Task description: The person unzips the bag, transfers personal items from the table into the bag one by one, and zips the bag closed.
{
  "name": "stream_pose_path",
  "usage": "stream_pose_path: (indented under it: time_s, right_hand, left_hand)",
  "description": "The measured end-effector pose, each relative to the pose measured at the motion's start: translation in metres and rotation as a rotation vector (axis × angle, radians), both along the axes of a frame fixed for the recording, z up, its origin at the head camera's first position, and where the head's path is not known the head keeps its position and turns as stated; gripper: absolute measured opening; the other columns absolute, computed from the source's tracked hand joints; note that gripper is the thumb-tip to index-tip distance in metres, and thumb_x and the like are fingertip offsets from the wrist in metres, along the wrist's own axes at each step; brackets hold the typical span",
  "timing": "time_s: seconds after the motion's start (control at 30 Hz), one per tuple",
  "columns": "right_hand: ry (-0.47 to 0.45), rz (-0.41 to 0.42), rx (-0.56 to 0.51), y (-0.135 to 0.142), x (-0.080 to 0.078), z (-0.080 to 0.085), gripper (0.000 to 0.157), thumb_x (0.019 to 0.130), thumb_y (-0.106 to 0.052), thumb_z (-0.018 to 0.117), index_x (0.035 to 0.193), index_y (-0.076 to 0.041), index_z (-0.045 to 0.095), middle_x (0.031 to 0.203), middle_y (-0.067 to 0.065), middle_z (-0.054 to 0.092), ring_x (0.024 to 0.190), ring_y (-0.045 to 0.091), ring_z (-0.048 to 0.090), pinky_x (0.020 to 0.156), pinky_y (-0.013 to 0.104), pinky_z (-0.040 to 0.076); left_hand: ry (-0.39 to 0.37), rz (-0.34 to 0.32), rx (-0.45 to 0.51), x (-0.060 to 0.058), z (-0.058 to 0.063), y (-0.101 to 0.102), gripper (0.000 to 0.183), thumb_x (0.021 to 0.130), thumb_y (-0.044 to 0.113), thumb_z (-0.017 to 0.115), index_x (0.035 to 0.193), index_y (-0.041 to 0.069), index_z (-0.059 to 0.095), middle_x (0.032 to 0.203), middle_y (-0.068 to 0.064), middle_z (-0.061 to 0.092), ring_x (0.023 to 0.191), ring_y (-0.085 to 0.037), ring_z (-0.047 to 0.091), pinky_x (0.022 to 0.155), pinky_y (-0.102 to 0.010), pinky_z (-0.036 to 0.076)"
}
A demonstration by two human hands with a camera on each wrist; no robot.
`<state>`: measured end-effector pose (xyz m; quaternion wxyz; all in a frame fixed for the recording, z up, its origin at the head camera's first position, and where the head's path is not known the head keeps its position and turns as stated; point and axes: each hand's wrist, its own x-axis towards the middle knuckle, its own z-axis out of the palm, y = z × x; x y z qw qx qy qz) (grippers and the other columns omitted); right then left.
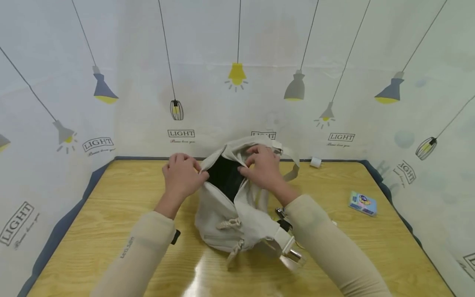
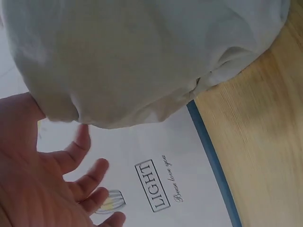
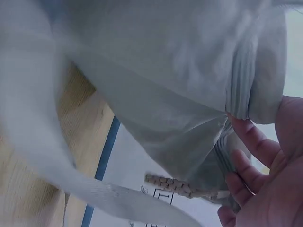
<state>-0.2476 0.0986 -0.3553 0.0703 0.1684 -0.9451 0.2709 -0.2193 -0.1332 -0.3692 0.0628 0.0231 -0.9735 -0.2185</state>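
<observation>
A cream fabric bag (image 1: 219, 212) stands on the wooden table, its zippered mouth spread wide over a dark inside (image 1: 224, 175). My left hand (image 1: 182, 175) pinches the left edge of the mouth between thumb and index finger. In the left wrist view, the other fingers (image 2: 90, 182) are spread below the cloth. On the opposite side, my right hand (image 1: 264, 167) grips the right edge, thumb at the inner rim. The right wrist view shows its fingers (image 3: 255, 142) against the zipper edge (image 3: 239, 90). Braided zipper pulls (image 1: 229, 224) hang at the front.
A strap (image 1: 293, 171) loops off the bag's back right. Farther right are a white plug (image 1: 316, 162) and a small blue box (image 1: 363, 203). A shiny metal cylinder (image 1: 294, 255) lies at the bag's lower right. Lamp-printed sheeting (image 1: 208, 103) encloses the table's back and sides.
</observation>
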Motion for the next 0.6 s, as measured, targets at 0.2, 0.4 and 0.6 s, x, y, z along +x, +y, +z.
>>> stream_pose_path:
  time_s: [0.2,0.4,0.6]
  right_hand:
    - [0.019,-0.008,-0.026,-0.005,0.001,0.000,0.024,0.085,-0.032,0.069,0.078,-0.011,0.075,0.128,0.004,0.058,0.125,0.027,0.047,0.108,0.060,0.024]
    - [0.067,-0.027,-0.076,0.005,0.004,0.013,0.020,0.085,-0.026,0.068,0.079,-0.008,0.074,0.125,0.007,0.058,0.120,0.029,0.050,0.107,0.061,0.024]
    - [0.001,-0.085,-0.006,0.014,0.000,0.014,0.021,0.084,-0.028,0.065,0.078,-0.011,0.074,0.125,0.010,0.058,0.121,0.031,0.051,0.102,0.064,0.030]
  left_hand:
    - [0.022,0.001,-0.109,0.002,0.005,0.008,0.026,0.087,0.039,0.065,0.080,0.014,0.064,0.132,-0.013,0.048,0.135,-0.036,0.030,0.105,-0.061,0.027]
    - [0.178,0.090,-0.023,0.006,0.020,-0.017,0.024,0.087,0.030,0.061,0.084,0.010,0.073,0.127,-0.010,0.055,0.133,-0.036,0.034,0.105,-0.061,0.026]
    - [0.124,0.110,0.053,0.010,0.022,-0.050,0.026,0.086,0.028,0.057,0.088,0.008,0.074,0.129,-0.012,0.053,0.134,-0.039,0.031,0.104,-0.064,0.025]
